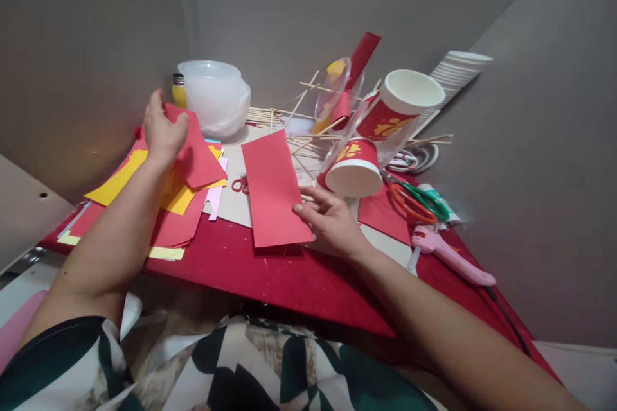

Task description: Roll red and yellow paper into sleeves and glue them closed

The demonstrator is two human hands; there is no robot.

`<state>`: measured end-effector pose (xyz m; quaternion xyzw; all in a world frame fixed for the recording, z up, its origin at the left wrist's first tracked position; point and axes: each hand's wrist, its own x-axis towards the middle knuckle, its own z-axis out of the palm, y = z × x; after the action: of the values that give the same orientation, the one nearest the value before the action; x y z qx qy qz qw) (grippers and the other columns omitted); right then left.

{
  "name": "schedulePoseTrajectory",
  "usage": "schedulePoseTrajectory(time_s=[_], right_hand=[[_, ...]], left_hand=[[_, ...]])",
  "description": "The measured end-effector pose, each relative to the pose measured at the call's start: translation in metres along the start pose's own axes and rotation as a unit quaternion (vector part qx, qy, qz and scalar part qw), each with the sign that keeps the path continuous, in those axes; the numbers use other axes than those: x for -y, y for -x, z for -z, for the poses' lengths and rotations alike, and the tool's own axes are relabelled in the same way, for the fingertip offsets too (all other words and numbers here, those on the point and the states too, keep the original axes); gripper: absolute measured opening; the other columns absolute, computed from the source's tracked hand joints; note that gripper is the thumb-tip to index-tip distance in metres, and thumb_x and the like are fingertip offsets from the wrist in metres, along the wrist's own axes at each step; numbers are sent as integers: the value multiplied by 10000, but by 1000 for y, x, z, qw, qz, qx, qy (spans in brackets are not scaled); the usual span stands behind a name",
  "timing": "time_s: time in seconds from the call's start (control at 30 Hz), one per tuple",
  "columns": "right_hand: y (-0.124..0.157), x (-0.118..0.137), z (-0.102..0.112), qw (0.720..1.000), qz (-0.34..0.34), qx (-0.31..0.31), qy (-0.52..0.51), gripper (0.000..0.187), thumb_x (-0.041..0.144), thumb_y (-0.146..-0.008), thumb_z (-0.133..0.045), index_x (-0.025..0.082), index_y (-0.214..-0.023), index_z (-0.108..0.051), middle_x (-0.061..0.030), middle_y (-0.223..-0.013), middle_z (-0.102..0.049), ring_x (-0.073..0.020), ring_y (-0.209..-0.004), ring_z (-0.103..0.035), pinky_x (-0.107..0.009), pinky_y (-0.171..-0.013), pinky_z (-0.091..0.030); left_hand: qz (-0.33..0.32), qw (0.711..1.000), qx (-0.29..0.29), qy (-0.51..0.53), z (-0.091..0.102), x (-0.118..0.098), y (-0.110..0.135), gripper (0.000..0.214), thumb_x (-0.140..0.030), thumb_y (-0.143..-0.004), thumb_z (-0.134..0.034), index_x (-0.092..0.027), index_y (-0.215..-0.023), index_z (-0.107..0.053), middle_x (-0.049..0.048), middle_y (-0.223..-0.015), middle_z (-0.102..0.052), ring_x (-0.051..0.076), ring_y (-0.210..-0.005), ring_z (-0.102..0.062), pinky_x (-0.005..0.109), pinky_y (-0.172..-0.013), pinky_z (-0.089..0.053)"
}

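My right hand (330,218) pinches the right edge of a red paper rectangle (274,192) between thumb and fingers. The sheet is tilted over the middle of the table. On the left, my left hand (164,125) lies against another red paper sheet (205,160), its thumb and fingers apart. That sheet rests on a loose pile of red and yellow paper (116,183). Behind the sheet in my right hand, red scissor handles (240,185) show in part; the rest is hidden.
White plastic bowls (209,93) stand behind the pile beside a yellow bottle (178,91). Red paper cups (354,167) and wooden sticks (303,103) fill the back. Stacked white cups (457,74), green-and-orange scissors (419,199) and a pink glue gun (453,257) lie right.
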<state>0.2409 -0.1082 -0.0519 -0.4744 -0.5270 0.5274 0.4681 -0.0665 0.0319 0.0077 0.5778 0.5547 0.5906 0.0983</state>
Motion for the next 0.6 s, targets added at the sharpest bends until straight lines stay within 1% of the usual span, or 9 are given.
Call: schedulePoseTrajectory(time_s=[0.07,0.13,0.17,0.23,0.27,0.33,0.4,0.5,0.6], right_hand=[[1,2,0,1000,10,-4,-29,463,410,-683,-786,171,-1040,-616,99,-527,-489,-72,-481,-399,-240,-504,-312],[2,4,0,998,26,-12,-49,441,409,-667,-801,182,-1001,-625,97,-530,-488,-73,-493,-407,-242,-509,-323],[3,5,0,998,33,-16,-54,435,409,-661,-807,185,-989,-629,96,-532,-487,-74,-497,-412,-243,-509,-327],[5,7,0,997,47,-19,-56,423,413,-661,-812,187,-973,-637,95,-531,-486,-74,-499,-419,-245,-506,-334],[6,7,0,997,53,-17,-57,417,416,-668,-811,187,-972,-641,95,-531,-486,-74,-498,-422,-245,-504,-337],[9,7,0,996,67,-10,-63,400,420,-690,-801,188,-976,-644,97,-527,-482,-71,-491,-418,-242,-497,-338],[12,6,0,995,75,-1,-68,379,420,-715,-787,190,-981,-643,98,-529,-485,-65,-481,-410,-236,-489,-337],[14,6,0,995,74,13,-62,362,410,-744,-772,191,-1000,-640,96,-542,-500,-60,-472,-410,-232,-488,-348],[17,10,2,995,84,19,-43,359,403,-760,-766,196,-1032,-654,86,-551,-510,-68,-476,-420,-235,-492,-370]], left_hand=[[-61,992,-71,-80,-2,-15,7,688,-40,-697,-708,-57,-1338,-458,190,-1422,-510,300,-1318,-455,463,-1150,-305],[-130,982,-87,-103,-3,-34,19,670,-70,-705,-723,-91,-1336,-501,161,-1397,-552,294,-1298,-490,445,-1117,-370],[-140,984,-73,-84,-3,-44,26,616,-126,-729,-733,-125,-1311,-532,132,-1359,-587,283,-1238,-543,436,-1062,-432],[-93,995,22,-10,-2,-61,41,519,-327,-818,-712,-156,-1283,-560,106,-1223,-668,246,-1029,-662,381,-868,-540],[-36,993,105,28,-1,-68,47,552,-434,-843,-685,-163,-1305,-551,105,-1152,-697,221,-894,-698,340,-737,-557],[66,967,229,86,-1,-79,57,622,-534,-815,-687,-159,-1297,-569,114,-1033,-723,168,-620,-681,271,-507,-491],[119,935,313,121,-1,-85,63,527,-519,-787,-720,-165,-1171,-649,82,-882,-723,127,-498,-628,228,-425,-419],[145,894,393,160,-7,-85,68,291,-452,-761,-754,-170,-810,-703,9,-595,-624,91,-439,-551,193,-414,-391],[171,866,418,215,-15,-78,70,319,-409,-707,-800,-166,-590,-630,-6,-508,-542,71,-420,-479,188,-411,-379]])
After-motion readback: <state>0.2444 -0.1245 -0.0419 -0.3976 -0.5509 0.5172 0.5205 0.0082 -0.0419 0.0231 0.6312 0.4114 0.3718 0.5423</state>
